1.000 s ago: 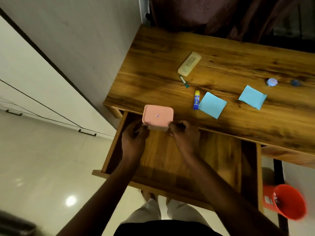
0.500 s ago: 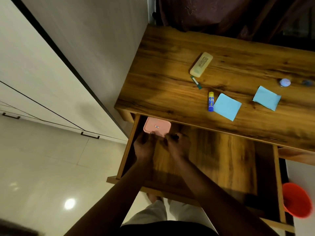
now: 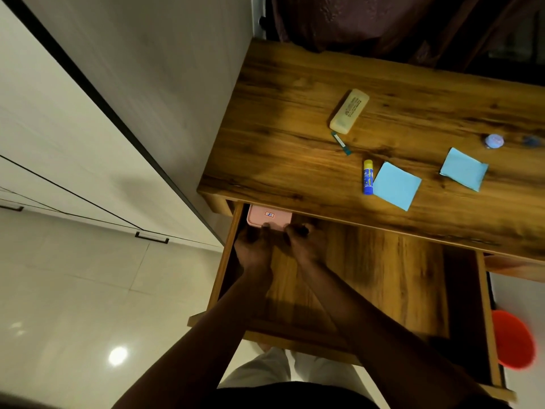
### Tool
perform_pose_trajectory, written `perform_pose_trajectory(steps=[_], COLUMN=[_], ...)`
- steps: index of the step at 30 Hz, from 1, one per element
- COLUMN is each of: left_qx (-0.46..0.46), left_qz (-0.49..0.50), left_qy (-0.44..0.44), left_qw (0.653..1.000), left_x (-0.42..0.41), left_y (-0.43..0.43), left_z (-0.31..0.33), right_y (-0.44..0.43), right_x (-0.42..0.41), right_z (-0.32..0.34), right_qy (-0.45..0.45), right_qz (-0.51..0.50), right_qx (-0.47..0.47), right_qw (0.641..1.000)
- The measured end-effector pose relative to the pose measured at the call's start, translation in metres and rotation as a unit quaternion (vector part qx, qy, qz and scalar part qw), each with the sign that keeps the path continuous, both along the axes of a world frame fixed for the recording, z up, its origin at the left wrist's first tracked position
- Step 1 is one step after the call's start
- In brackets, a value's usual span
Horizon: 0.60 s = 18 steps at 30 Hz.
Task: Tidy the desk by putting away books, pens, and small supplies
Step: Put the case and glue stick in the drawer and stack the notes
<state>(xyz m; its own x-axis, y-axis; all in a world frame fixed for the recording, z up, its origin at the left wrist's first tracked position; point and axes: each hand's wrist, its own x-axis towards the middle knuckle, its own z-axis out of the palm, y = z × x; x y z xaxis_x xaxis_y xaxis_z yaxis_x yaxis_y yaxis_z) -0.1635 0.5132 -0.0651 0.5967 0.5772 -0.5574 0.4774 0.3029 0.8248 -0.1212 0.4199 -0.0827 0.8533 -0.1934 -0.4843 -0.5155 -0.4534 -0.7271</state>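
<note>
Touching with curled fingertips (image 3: 265, 226) of left hand (image 3: 253, 246) and right hand (image 3: 305, 245) the near edge of the box (image 3: 269, 217), perhaps pinching. Lying straight ahead, long side crosswise, in the drawer (image 3: 389, 278) far-left corner, half under the desk (image 3: 295, 90).

An orange bucket (image 3: 514, 339) is standing on the tiled floor (image 3: 73, 290) by the desk's (image 3: 295, 98) right end. A dark curtain (image 3: 354, 22) is hanging behind its far edge. Pale cabinet doors (image 3: 44, 143) with a black handle (image 3: 152, 238) are lining the left side.
</note>
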Motion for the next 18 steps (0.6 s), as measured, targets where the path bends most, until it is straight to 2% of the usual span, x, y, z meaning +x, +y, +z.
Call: perform_pose_trajectory(steps=[3, 6, 13, 16, 18], left_qx=[-0.007, 0.024, 0.056, 0.063, 0.058], left_qz=[-0.029, -0.074, -0.158, -0.151, -0.133], left_qy=[0.022, 0.023, -0.099, -0.133, -0.131], left_qw=[0.999, 0.997, 0.981, 0.977, 0.981], left_x=[-0.010, -0.026, -0.005, 0.030, 0.057], left_y=[-0.002, -0.007, -0.023, -0.029, -0.034], left_z=[0.000, 0.008, 0.043, 0.061, 0.070], right_y=[-0.005, -0.018, -0.058, -0.077, -0.089], right_x=[-0.004, -0.011, -0.011, 0.001, 0.013], right_z=[0.008, 0.017, 0.040, 0.058, 0.073], right_qy=[0.000, -0.009, -0.066, -0.100, -0.120], right_qz=[-0.004, 0.006, -0.028, -0.031, -0.055], right_qx=[-0.007, -0.002, 0.058, 0.049, 0.094], right_qw=[1.000, 1.000, 0.996, 0.993, 0.987])
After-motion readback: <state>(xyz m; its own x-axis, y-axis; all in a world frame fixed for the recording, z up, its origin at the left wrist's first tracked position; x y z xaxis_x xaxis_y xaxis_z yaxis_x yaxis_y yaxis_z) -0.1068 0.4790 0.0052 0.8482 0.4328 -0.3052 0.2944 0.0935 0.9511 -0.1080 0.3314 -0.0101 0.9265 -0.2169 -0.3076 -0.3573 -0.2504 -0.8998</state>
